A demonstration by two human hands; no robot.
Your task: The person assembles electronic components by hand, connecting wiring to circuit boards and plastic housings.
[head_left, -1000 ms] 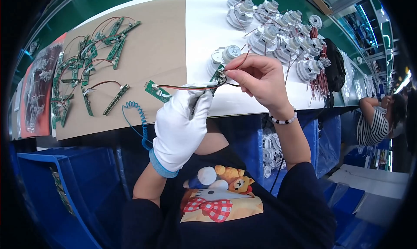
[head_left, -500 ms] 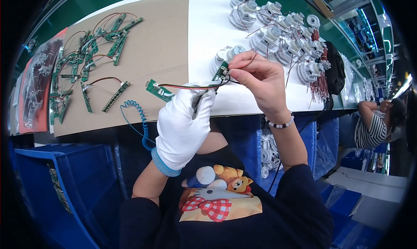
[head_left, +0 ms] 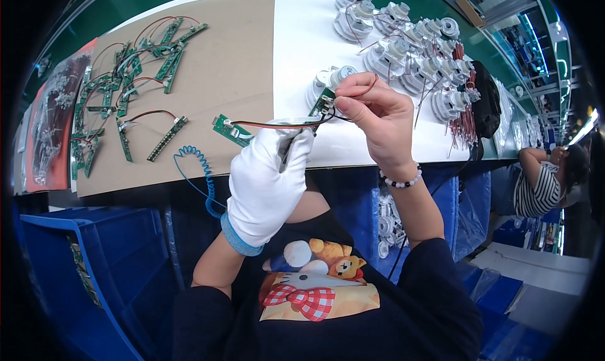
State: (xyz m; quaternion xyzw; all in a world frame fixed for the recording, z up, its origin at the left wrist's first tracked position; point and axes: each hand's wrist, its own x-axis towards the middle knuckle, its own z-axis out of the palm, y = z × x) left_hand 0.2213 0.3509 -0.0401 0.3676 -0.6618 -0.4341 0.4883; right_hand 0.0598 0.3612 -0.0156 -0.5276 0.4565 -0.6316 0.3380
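White-gloved left hand (head_left: 268, 178): fingers closed round two wire-joined narrow green circuit boards (head_left: 324, 103)
Bare right hand (head_left: 386, 118): thumb and forefinger pinched on a thin dark-red wire (head_left: 376, 80) at one board's end
Boards' place: above the paper-covered desk (head_left: 296, 58)

The left hand (head_left: 268, 179) wears a white fabric glove (head_left: 257, 200), creased along its back and finished at the wrist with a light blue cuff (head_left: 241, 236). The right hand (head_left: 381, 116) is ungloved; around its wrist sits a bracelet (head_left: 403, 183) of round white and black beads. A dark T-shirt (head_left: 391, 332) with short, plain sleeves (head_left: 435, 266) carries a colourful chest print (head_left: 359, 298): a tan teddy bear (head_left: 343, 268), a round white shape and a red-and-white checked bow (head_left: 304, 302).
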